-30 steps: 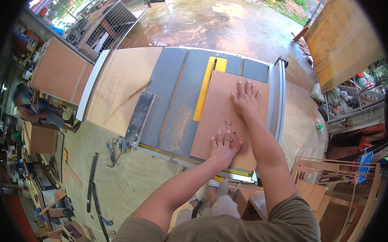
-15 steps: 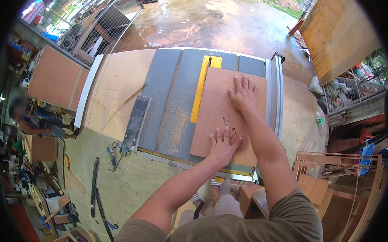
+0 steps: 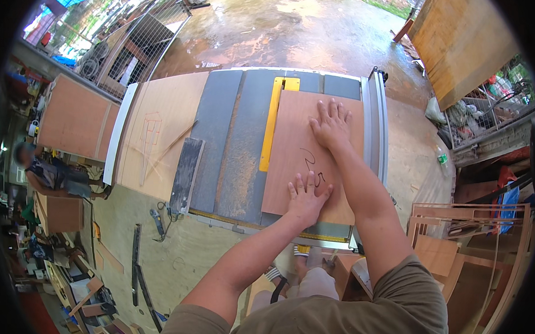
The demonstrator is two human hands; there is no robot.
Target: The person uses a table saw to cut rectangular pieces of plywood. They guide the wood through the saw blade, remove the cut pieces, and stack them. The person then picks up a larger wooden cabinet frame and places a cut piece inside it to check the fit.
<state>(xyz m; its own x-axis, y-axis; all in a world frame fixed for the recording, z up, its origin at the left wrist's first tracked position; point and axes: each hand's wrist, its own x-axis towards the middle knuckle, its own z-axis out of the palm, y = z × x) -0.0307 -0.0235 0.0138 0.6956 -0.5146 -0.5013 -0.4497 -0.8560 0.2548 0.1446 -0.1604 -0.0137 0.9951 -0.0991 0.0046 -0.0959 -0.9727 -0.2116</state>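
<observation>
A flat reddish-brown plywood board (image 3: pixel 287 148) with a handwritten dark mark lies on the grey table saw top (image 3: pixel 227 133). My left hand (image 3: pixel 306 200) rests flat on its near part, fingers spread. Farther up the board, near its right side, my right hand (image 3: pixel 331 125) also lies flat with the fingers apart. Neither hand grips anything. Beside the board's left edge runs the yellow throat plate (image 3: pixel 270 128), partly covered by the board; I cannot make out a blade. A silver rip fence (image 3: pixel 374 120) stands along the board's right side.
A dark narrow block (image 3: pixel 187 170) and a thin stick (image 3: pixel 177 138) lie on the left side. A power tool (image 3: pixel 157 222) and dark strips (image 3: pixel 137 262) are on the floor. Wooden frames (image 3: pixel 460 209) stand at right. Another person (image 3: pixel 59 173) is at far left.
The board has slid slightly away from me along the throat plate, with both hands still flat on it. The view has shifted a little.
</observation>
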